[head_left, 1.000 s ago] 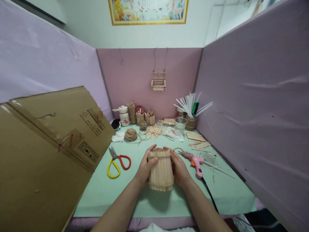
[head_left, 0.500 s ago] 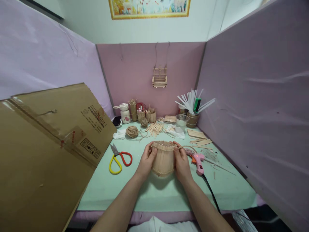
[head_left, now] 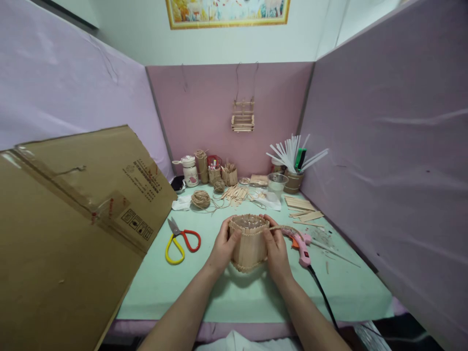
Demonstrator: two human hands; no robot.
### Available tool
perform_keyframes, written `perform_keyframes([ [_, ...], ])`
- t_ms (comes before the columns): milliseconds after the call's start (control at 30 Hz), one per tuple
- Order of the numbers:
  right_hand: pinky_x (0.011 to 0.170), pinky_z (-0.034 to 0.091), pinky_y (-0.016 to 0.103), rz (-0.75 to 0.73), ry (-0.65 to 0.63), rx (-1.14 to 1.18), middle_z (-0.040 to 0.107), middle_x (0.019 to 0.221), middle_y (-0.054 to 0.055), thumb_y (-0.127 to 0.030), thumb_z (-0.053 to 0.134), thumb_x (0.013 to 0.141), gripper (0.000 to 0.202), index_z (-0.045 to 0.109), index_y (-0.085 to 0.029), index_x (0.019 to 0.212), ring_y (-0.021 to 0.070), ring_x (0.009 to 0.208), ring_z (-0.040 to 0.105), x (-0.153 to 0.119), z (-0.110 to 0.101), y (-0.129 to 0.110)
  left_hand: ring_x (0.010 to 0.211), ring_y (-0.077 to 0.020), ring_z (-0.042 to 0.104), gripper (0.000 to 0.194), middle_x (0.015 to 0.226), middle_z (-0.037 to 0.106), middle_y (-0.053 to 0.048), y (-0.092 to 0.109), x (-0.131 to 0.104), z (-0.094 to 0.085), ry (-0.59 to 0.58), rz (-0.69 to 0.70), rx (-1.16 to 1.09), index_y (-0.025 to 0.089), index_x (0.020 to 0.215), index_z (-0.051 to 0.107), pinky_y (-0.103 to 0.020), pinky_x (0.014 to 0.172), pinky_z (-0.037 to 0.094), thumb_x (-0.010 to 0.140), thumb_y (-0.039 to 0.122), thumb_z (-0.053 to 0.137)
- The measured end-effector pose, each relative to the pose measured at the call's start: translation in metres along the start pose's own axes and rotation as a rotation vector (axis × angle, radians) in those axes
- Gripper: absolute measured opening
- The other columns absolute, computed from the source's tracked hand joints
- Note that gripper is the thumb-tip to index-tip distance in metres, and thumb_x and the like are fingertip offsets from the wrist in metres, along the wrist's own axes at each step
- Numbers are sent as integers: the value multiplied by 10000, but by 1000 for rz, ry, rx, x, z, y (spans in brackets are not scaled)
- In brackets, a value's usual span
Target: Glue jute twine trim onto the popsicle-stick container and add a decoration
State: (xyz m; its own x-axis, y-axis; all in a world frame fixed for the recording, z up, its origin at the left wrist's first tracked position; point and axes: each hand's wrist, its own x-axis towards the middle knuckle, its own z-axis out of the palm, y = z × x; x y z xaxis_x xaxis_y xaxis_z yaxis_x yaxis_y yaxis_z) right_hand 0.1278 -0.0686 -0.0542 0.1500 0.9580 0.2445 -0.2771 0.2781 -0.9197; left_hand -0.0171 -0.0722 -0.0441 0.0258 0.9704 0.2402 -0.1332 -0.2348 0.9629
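Wooden cup (head_left: pixel 249 248) tilted, mouth (head_left: pixel 249 223) showing more, hands (head_left: pixel 224 246) (head_left: pixel 277 251) partly hidden

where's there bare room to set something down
Front left of the green cloth, between scissors, cardboard and left forearm; front right, between the black cord and cloth edge. Crowded: the back, with twine ball, wooden sticks and clear cup; the middle, where left hand and right hand hold the stick pot.

Craft workspace, glue gun (head_left: pixel 303 249), scissors (head_left: pixel 180 239), twine ball (head_left: pixel 201 199), loose wooden sticks (head_left: pixel 236 194)
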Motion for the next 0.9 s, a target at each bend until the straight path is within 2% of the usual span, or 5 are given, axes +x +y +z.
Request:
perform_keyframes([
  [167,1098,349,426,-3,-63,34,479,1429,99,-469,675,782,657,447,-238,1354,259,1294,462,1,-1,5,1229,-261,496,545,1303,567,-106,2,0,0,36,-12,-20,196,1236,521,-362,1042,370,804,510,627],
  [267,1089,361,432,-8,-60,8,465,1435,107,-443,689,771,677,429,-235,1362,264,1288,466,1,-1,6,1239,-260,491,549,1311,561,-107,2,0,1,40,-18,-21,197,1243,515,-363,1056,357,806,511,622],
  [500,1069,383,396,-38,-19,-34,491,1401,98,-416,700,755,638,460,-231,1315,253,1254,497,-1,1,8,1310,-295,432,744,1387,499,-124,-2,-2,-1,1,-31,-12,204,1351,416,-401,1090,327,710,398,741],
  [900,1097,341,403,-92,-18,-120,463,1395,102,-389,665,790,619,404,-232,1329,249,1285,450,-9,5,9,1261,-284,477,656,1331,544,-102,3,-3,1,71,-45,33,206,1307,469,-389,1073,351,704,276,719],
])
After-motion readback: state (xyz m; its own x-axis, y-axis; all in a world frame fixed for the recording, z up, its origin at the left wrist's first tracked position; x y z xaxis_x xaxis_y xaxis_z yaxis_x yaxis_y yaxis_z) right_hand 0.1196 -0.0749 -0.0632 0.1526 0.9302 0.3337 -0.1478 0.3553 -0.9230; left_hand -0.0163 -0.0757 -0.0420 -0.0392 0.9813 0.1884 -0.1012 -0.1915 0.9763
